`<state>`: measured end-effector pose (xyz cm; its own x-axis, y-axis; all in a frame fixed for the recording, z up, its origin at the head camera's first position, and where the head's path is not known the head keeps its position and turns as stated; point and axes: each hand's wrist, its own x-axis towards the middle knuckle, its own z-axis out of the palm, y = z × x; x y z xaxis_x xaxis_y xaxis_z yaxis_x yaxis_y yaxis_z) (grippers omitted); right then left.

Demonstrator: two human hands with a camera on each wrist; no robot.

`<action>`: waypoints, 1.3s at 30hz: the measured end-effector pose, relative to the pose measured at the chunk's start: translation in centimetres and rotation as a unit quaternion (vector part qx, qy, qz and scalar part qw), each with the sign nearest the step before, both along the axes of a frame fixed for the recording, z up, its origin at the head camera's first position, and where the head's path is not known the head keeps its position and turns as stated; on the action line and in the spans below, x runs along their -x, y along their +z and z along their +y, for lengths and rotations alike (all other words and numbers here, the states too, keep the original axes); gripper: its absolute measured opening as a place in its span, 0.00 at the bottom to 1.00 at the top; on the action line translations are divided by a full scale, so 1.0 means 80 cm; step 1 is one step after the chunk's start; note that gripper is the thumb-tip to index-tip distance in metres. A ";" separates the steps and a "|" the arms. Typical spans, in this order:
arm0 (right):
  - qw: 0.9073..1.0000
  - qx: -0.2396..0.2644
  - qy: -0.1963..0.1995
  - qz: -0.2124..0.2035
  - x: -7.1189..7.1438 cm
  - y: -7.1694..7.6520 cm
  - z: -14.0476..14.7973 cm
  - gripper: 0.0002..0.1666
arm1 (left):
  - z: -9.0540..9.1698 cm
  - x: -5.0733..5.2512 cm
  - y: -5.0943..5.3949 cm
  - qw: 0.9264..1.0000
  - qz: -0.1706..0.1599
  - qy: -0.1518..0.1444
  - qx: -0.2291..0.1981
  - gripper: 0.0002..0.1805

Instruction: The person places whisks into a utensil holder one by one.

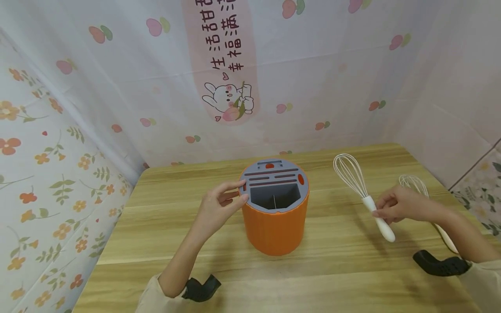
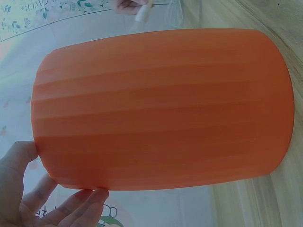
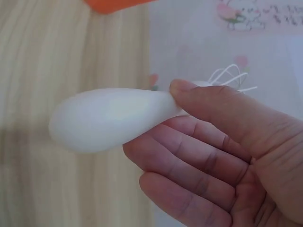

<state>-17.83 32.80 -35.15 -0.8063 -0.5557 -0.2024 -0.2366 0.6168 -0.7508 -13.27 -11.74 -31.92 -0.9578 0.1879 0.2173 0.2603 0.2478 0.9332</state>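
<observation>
Person at a wood-grained worktop [image 1: 332, 274], seen from the head and from both wrists; a round orange holder [image 1: 274, 232] stands upright at about the middle of the worktop, between the two hands; its grey slotted insert [image 1: 272, 173] carries several narrow slots, small openings at the edge and one large compartment on the near side (a thin divider is visible inside it). The left hand [image 1: 217, 209] grips the holder at the left of its upper rim, thumb toward the near side and fingers farther round; the left wrist view shows thumb and fingertips in contact with the ribbed orange wall. The right hand [image 1: 399, 204] pinches a white whisk [image 1: 367, 201] by the handle, thumb opposed to bent fingers; the whisk is raised above the worktop, to the right of the holder and well apart from it, tilted with its wire loops up and away and its rounded handle end toward the person. A second whisk [image 1: 447, 240] lies at the right of the worktop, partly hidden by the right forearm; behind the worktop hangs a pale fruit-patterned cloth [image 1: 332, 65] bearing a rabbit print [image 1: 227, 98].
</observation>
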 end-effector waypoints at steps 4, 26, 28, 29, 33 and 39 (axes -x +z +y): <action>0.999 -0.004 0.017 0.036 -0.001 0.020 -0.015 0.09 | 0.001 -0.003 0.006 1.000 -0.003 0.000 -0.001 0.19; 0.972 0.048 0.153 0.169 -0.008 0.127 -0.141 0.03 | -0.006 0.009 -0.010 1.000 0.013 -0.015 0.003 0.18; 0.971 0.055 0.166 0.166 -0.006 0.134 -0.153 0.03 | -0.006 0.009 -0.011 1.000 0.015 -0.014 0.002 0.18; 0.970 0.056 0.170 0.163 -0.005 0.138 -0.159 0.03 | -0.006 0.009 -0.012 1.000 0.015 -0.014 0.002 0.18; 0.969 0.053 0.188 0.155 0.001 0.152 -0.186 0.05 | -0.006 0.009 -0.013 1.000 0.011 -0.015 -0.004 0.18; 0.968 0.042 0.205 0.140 0.013 0.170 -0.225 0.06 | -0.003 0.004 -0.002 1.000 -0.001 -0.018 -0.010 0.19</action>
<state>-18.86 14.82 -21.57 -0.5311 -0.8458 0.0515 -0.6501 0.3677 -0.6650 -13.57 -11.97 -32.11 -0.9511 0.2180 0.2188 0.2664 0.2205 0.9383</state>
